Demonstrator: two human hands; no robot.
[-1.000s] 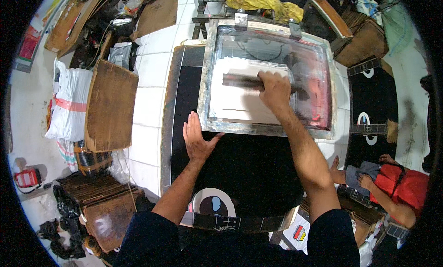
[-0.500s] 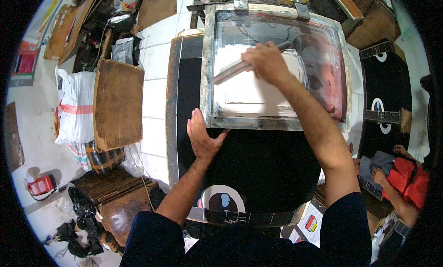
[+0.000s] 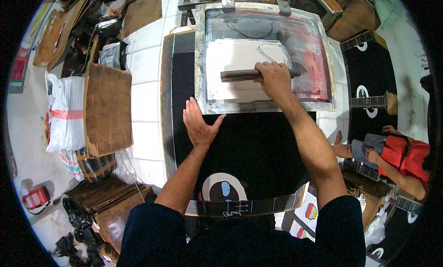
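Observation:
My right hand (image 3: 275, 80) is closed around the handle of a squeegee (image 3: 237, 76), which lies crosswise over a printing screen. White ink (image 3: 228, 53) covers much of the mesh around it. A worn, ink-stained frame (image 3: 200, 54) surrounds the mesh, with reddish stains toward the right side. Beside the frame's near left corner rests my left hand (image 3: 201, 127), open, thumb and fingers spread on black fabric (image 3: 258, 149). That fabric lies over a board beneath the screen. Near me the fabric carries a printed cartoon eye (image 3: 225, 188) in white, dark and blue.
Metal clamps (image 3: 228, 3) hold the screen's far edge. At left stand a brown board (image 3: 108, 110) and a white sack (image 3: 69, 121). To the right are more black printed panels (image 3: 371, 73) and another person in red and grey (image 3: 392, 151).
The squeegee has turned from a slant to nearly level, and my right hand has come nearer to the screen's near edge. My left hand stays by the corner. The whole view has shifted slightly.

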